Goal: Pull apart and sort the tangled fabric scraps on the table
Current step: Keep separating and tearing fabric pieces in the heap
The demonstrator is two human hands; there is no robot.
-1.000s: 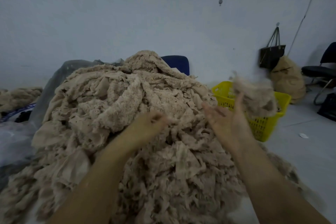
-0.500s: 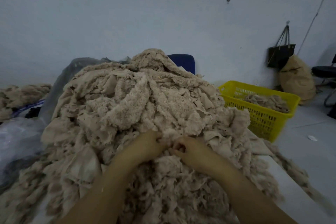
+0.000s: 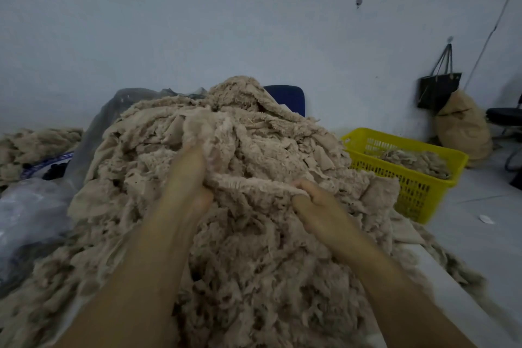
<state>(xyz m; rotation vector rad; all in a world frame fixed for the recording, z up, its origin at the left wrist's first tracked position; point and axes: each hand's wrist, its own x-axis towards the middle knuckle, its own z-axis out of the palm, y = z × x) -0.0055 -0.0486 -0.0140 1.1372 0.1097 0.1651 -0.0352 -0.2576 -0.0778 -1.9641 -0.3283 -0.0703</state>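
A big heap of tangled beige fabric scraps [image 3: 243,135] covers the table in front of me. My left hand [image 3: 187,178] grips the left end of a fuzzy beige strip [image 3: 254,182] at the heap's middle. My right hand [image 3: 316,203] is closed on the strip's right end, so the strip is stretched between both hands. A yellow basket [image 3: 418,192] to the right holds a few sorted scraps [image 3: 415,159].
Clear plastic sheeting [image 3: 31,215] lies at the left beside another scrap pile [image 3: 34,144]. A blue chair back [image 3: 288,97] shows behind the heap. By the wall on the right are a black bag [image 3: 437,90], a tan sack [image 3: 463,127] and a black chair [image 3: 505,116]. The white table edge [image 3: 452,291] runs at lower right.
My right hand let a scrap go into the yellow basket, came back to the heap beside the left hand, and both hands have since moved apart, stretching a strip between them.
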